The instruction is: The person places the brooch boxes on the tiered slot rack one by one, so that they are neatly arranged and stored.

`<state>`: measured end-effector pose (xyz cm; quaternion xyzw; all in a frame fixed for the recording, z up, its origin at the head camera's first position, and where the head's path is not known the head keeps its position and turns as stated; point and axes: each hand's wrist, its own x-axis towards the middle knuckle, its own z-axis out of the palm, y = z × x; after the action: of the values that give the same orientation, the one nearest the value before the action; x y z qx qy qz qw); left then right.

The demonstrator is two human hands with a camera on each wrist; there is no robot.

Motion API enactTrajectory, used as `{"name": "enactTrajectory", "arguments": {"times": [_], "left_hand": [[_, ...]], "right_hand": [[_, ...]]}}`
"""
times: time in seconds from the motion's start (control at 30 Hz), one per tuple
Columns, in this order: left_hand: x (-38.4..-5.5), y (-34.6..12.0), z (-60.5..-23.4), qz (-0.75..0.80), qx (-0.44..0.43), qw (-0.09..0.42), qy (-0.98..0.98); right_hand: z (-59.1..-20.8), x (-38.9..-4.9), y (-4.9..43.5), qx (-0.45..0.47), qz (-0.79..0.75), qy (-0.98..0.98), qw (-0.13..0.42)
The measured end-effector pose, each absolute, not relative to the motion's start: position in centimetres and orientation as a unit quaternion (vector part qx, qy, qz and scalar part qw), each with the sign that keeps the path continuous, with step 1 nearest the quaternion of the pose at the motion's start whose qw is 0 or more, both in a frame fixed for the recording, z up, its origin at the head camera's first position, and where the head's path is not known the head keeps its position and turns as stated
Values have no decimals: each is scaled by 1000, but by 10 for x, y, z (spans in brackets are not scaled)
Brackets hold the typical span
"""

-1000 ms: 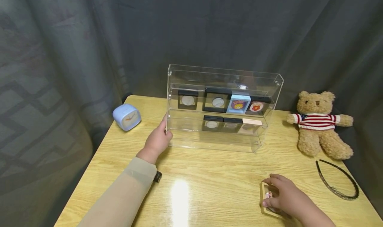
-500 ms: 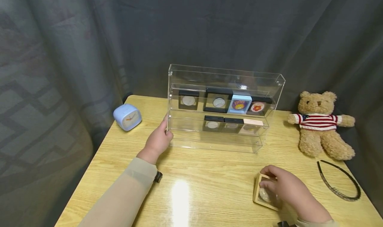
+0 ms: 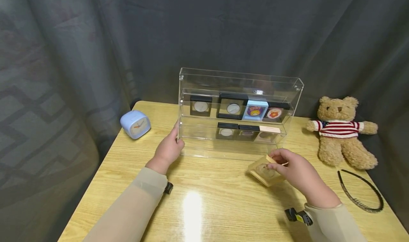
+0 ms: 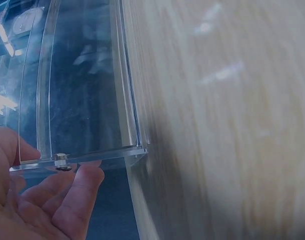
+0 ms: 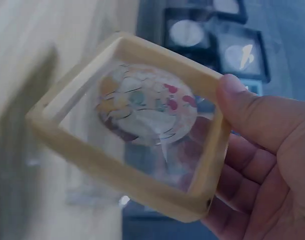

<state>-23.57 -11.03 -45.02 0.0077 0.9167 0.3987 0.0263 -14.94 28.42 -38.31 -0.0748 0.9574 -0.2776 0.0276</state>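
Note:
My left hand (image 3: 168, 148) grips the lower left side of a clear acrylic display shelf (image 3: 204, 158), thumb in front; the left wrist view shows fingers on both faces of the side panel (image 4: 92, 159). With my right hand (image 3: 298, 172) I pinch one corner of a yellow-framed display case (image 3: 262, 171), tilted above the table before the shelf's lower right. In the right wrist view, a round badge (image 5: 147, 105) with a cartoon print sits behind its clear film. Framed badges stand on two shelf tiers, among them a light blue frame (image 3: 255, 110) and a pink one (image 3: 267, 133).
A blue alarm clock (image 3: 135, 124) stands left of the shelf. On the right sit a teddy bear (image 3: 340, 132) in a striped sweater and a black headband (image 3: 361, 192). Dark curtains (image 3: 204, 29) hang behind the wooden table (image 3: 223, 213).
My right hand has lifted the yellow-framed case off the table and carried it forward and left, toward the shelf, tilting it. The left hand stays on the shelf's side.

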Motion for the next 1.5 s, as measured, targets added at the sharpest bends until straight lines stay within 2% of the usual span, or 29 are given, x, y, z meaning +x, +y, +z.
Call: {"name": "enactTrajectory", "arguments": {"times": [0.2, 0.43, 0.6, 0.87, 1.2, 1.5], "left_hand": [[-236, -111, -449, 390, 8, 24, 921], [-236, -113, -450, 393, 6, 26, 919], [-237, -113, -451, 396, 7, 26, 918], [-237, -112, -454, 400, 7, 25, 916], [-236, -112, -453, 401, 5, 20, 916], [-236, -111, -452, 396, 14, 15, 918]], "right_hand": [[-361, -170, 261, -105, -301, 947, -40], [-337, -193, 229, -118, -358, 924, -63], [-325, -208, 205, -137, -413, 895, -99], [-323, -229, 163, -156, -484, 848, -146], [-346, -250, 126, -161, -532, 821, -128], [-359, -253, 124, -151, -474, 860, -113]]}}
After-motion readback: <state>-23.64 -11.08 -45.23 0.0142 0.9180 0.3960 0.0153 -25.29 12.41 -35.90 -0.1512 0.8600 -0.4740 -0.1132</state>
